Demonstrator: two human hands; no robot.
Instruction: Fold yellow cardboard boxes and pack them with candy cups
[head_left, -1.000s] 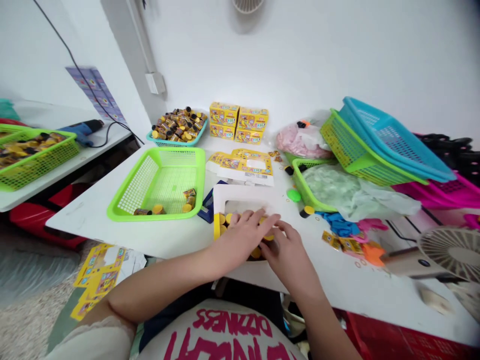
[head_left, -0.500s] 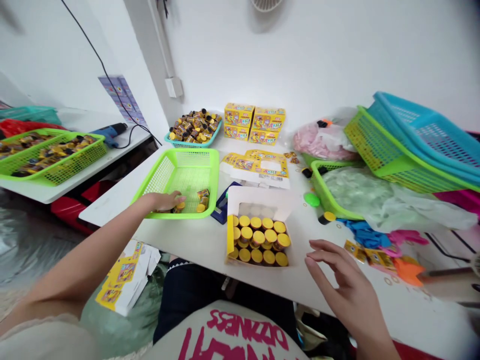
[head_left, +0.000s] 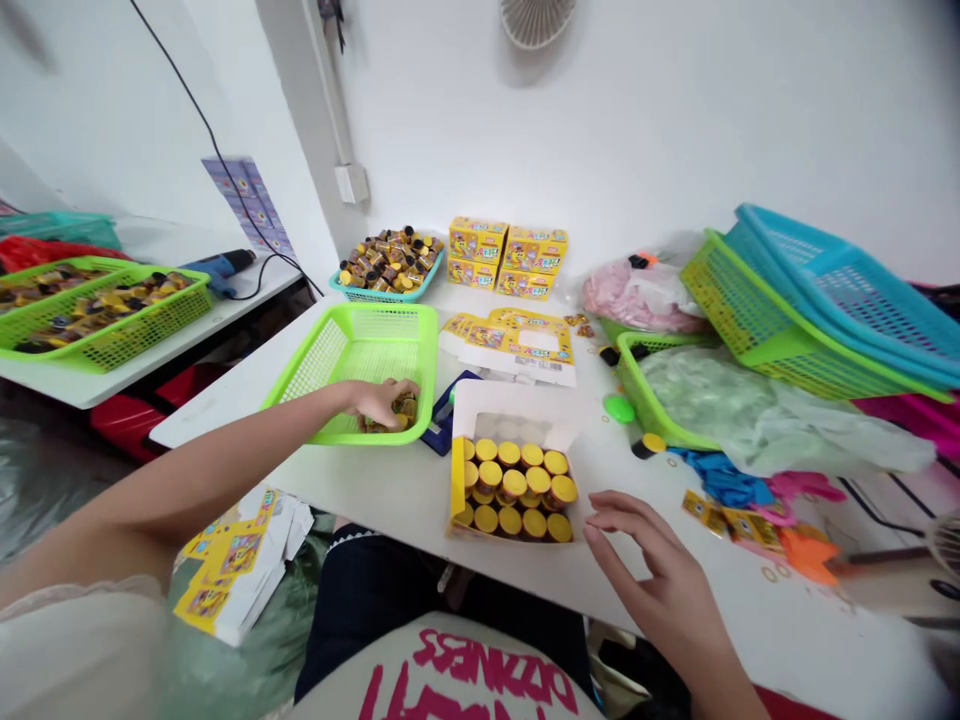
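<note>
My left hand (head_left: pixel 381 402) reaches into the front right of a lime-green basket (head_left: pixel 352 318). Its fingers curl around a few small jars (head_left: pixel 406 409) with yellow lids, partly hidden beneath the hand. A yellow and white carton (head_left: pixel 459 480) stands upright in front of me with its lid flap raised. Rows of small yellow-lidded jars (head_left: pixel 513 485) fill it, some sitting higher than others. Just right of the carton hovers my right hand (head_left: pixel 651 565), open and holding nothing, fingers loosely bent.
Behind the basket stands a blue basket (head_left: pixel 388 292) heaped with jars. Stacked yellow boxes (head_left: pixel 501 258) and flattened cartons (head_left: pixel 517 340) lie toward the wall. A dark blue tool (head_left: pixel 442 428) sits between basket and carton. Stacked baskets (head_left: pixel 832 310), plastic bags (head_left: pixel 757 400) and balloons (head_left: pixel 727 478) crowd the right.
My left hand has moved right inside the green basket, onto the jars at its right side. My right hand has come slightly closer to the carton.
</note>
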